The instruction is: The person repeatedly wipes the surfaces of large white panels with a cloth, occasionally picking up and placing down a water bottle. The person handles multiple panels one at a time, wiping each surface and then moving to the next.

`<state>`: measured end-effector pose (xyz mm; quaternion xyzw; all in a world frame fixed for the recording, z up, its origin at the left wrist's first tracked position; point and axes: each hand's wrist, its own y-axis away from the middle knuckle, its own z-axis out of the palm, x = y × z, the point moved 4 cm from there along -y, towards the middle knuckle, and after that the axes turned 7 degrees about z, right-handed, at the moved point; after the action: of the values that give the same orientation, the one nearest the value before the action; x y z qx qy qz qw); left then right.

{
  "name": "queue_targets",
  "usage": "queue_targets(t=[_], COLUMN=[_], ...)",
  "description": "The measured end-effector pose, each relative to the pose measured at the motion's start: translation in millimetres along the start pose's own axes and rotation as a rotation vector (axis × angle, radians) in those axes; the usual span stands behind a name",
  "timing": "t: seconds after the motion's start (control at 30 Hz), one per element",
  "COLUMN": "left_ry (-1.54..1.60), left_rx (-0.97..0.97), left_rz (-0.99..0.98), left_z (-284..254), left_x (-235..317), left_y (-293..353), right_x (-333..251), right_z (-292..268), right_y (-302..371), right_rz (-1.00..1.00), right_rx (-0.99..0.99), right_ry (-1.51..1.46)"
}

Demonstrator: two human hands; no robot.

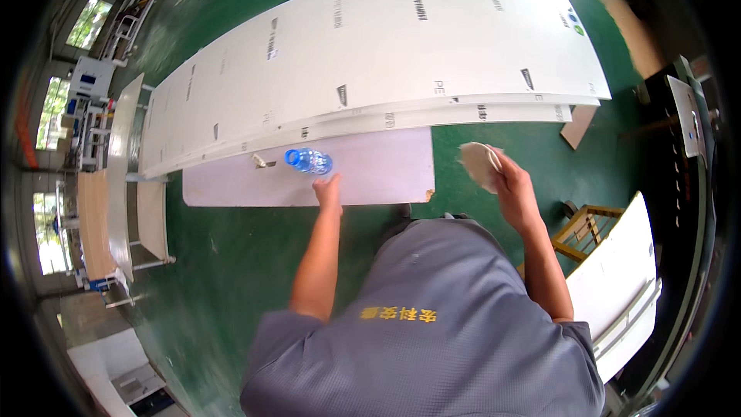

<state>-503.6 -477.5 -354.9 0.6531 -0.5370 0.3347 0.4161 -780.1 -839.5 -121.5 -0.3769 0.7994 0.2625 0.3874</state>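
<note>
My left hand (329,191) is at the front edge of a pale lilac board (378,174), thumb and fingers apart. Just beyond it a clear plastic bottle with a blue top (310,161) stands on that board; no grip on the bottle shows. Left of the bottle lies a small pale object with a dark strip (264,162), too small to name. Out to the right, past the board's corner, my right hand (515,185) is closed on a roundish beige pad (480,165), which looks like folded cloth. The pad is held above the green floor.
Long white printed panels (463,38) are stacked just beyond the lilac board, overhanging it. A pale bench (150,208) stands at the left. On the right are a yellow wooden frame (590,228) and leaning white panels (617,278). A brown offcut (577,125) lies behind the stack's right end.
</note>
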Motion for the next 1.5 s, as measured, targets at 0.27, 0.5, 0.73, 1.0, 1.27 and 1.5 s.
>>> queue_targets(t=[0.27, 0.5, 0.73, 1.0, 1.27, 1.5], left_ry=[0.123, 0.626, 0.426, 0.712, 0.127, 0.739], left_rx=[-1.349, -1.102, -1.013, -1.297, -1.168, -1.216], left_rz=[0.286, 0.190, 0.324, 0.079, 0.396, -0.337], left_z=[98.1, 97.1, 99.5, 68.8, 42.9, -26.4], left_x=[254.1, 289.3, 275.9, 247.0, 236.5, 170.2], left_y=[160.6, 182.2, 189.0, 175.3, 144.0, 74.2], right_x=[-2.8, -1.3, 16.2, -24.6, -82.9, -92.6], right_z=[15.5, 24.2, 31.6, 7.3, 51.1, 197.5], right_y=[-22.7, -9.8, -0.4, 19.2, 4.8, -27.3], right_rz=[0.294, 0.121, 0.257, -0.296, -0.406, -0.262], right_rx=[-0.457, -0.573, -0.408, -0.550, -0.208, -0.512], right_ry=[-0.850, -1.395, -1.149, -0.800, 0.052, -0.090])
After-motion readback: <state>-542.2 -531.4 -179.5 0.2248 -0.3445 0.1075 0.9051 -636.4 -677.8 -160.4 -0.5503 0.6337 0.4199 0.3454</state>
